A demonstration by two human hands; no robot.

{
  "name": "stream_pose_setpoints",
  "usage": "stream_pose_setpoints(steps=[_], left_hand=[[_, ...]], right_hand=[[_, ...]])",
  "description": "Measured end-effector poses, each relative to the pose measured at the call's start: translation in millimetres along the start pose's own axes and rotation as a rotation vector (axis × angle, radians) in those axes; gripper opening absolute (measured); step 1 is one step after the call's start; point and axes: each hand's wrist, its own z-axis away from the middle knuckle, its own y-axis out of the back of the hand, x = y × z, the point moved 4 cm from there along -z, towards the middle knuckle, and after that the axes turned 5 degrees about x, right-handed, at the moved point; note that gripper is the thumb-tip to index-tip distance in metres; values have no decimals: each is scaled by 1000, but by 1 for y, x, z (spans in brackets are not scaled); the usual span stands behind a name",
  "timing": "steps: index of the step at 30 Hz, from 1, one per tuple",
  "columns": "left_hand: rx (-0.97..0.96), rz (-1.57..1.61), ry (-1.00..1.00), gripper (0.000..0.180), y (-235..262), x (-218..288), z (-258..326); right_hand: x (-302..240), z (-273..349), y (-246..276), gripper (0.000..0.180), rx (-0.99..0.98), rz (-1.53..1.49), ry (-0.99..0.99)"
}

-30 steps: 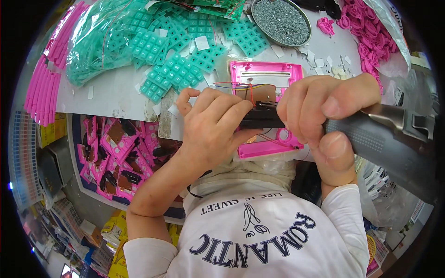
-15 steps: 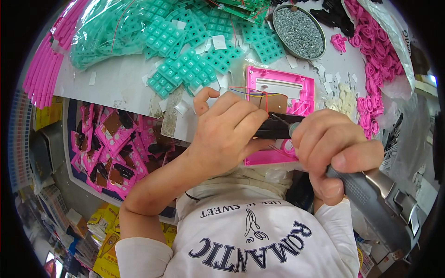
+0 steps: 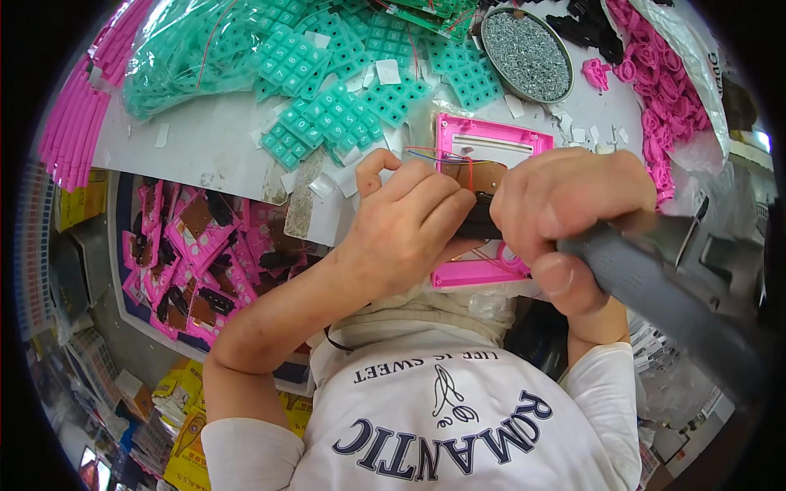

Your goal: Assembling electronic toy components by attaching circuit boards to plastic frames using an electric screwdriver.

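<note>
My left hand (image 3: 401, 225) presses its fingers on a black plastic part (image 3: 477, 222) that lies across an open pink plastic housing (image 3: 483, 277). A brown circuit board (image 3: 481, 175) with thin coloured wires sits in the housing, just beyond the black part. My right hand (image 3: 565, 225) is wrapped round the front of a grey power screwdriver (image 3: 647, 274), whose body slants back to the lower right. Its tip is hidden behind my right fingers, over the black part.
Teal keypad sheets (image 3: 344, 119) are heaped at the back left, and a round bowl of small screws (image 3: 526, 56) stands at the back. Small pink parts (image 3: 667, 102) lie at the right. A bin of pink assemblies (image 3: 192, 262) stands below the table at the left.
My right hand and the screwdriver have shifted up and tipped, and now cover the tip that showed before. The left hand has barely moved.
</note>
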Motion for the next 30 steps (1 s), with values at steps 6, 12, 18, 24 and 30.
stream_pose_setpoints(steps=[6, 12, 18, 24, 30], left_hand=[[-29, -46, 3, 40, 4, -2, -12], [47, 103, 118, 69, -1, -16, -20], [102, 82, 136, 71, -10, -13, -7], [-22, -55, 116, 60, -7, 0, -10], [-10, -88, 154, 65, -12, -1, -11]], right_hand=[[5, 27, 17, 80, 212, 28, -246], [10, 62, 28, 54, 40, 824, -121], [47, 30, 67, 29, -82, 497, -689], [67, 7, 81, 39, -336, 519, -883], [15, 19, 59, 37, -7, 1238, -152]])
